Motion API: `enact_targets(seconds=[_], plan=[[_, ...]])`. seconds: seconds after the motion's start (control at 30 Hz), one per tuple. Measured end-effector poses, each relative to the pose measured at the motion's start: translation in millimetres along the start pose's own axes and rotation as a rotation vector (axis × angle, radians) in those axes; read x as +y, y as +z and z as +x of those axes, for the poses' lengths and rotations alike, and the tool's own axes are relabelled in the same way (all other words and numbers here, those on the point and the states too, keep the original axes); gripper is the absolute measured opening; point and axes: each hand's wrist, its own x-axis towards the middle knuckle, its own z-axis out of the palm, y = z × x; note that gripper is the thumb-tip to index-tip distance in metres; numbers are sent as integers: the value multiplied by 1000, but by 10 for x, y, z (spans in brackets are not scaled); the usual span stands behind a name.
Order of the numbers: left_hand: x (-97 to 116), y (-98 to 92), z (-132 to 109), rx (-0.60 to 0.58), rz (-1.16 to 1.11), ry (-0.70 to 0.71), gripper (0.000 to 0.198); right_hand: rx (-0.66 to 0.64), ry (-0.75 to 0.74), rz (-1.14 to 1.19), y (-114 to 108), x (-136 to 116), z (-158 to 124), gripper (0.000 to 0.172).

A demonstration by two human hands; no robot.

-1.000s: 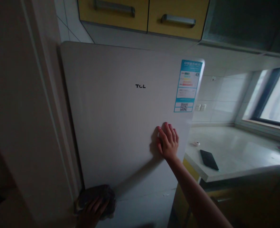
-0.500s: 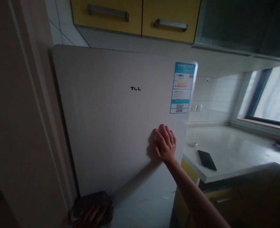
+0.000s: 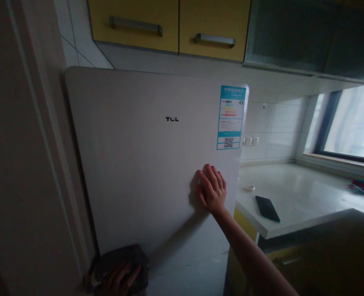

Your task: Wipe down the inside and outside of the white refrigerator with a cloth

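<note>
My right hand is against the upper door of a white TCL refrigerator, to the right of its middle and below a blue-and-white energy label. Its fingers are bent and close together. A small pale edge shows beside the index finger; what lies under the fingers is hidden. At the bottom left, my left hand has its fingers curled over a dark grey cloth, which is bunched against the refrigerator's left side. Deep shade and the frame edge hide part of that hand.
Yellow cupboards with metal handles hang above the refrigerator. To the right, a pale countertop carries a dark flat phone-like slab and a small white round item. A window is at far right, a door frame at left.
The view has shifted slightly, so the refrigerator and cupboards sit a little lower and further left. My right hand keeps nearly the same place on the door; the left hand stays on the cloth.
</note>
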Motion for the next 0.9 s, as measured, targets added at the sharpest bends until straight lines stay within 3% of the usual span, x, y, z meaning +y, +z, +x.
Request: enact_targets(seconds=[0.13,0.3,0.43,0.5,0.53,0.63,0.7,0.8,0.9], plan=[[-204,-257,1247,93,-132,111,73,10,-1,-7,9,11,-18,78],[-651,-865,3089,69,-84,199,61,-10,9,-17,22,23,-46,80],[-983,-1371,4344,249,-10,112,65,-10,12,-11,15,18,-35,81],[-1021,-1565,4850,340,-3,45,67,-4,6,5,10,22,-37,79],[-996,-1631,5058,331,-4,41,69,-2,3,12,10,26,-46,79],[-769,-1653,5455,291,-19,132,71,28,16,11,35,34,-113,77],[-523,-1523,5506,199,-44,210,70,74,72,27,64,33,-172,75],[-96,-1204,5283,31,-128,356,70,215,249,150,80,83,-187,71],[304,-844,4819,-70,-216,491,76,377,414,216,16,335,-13,67]])
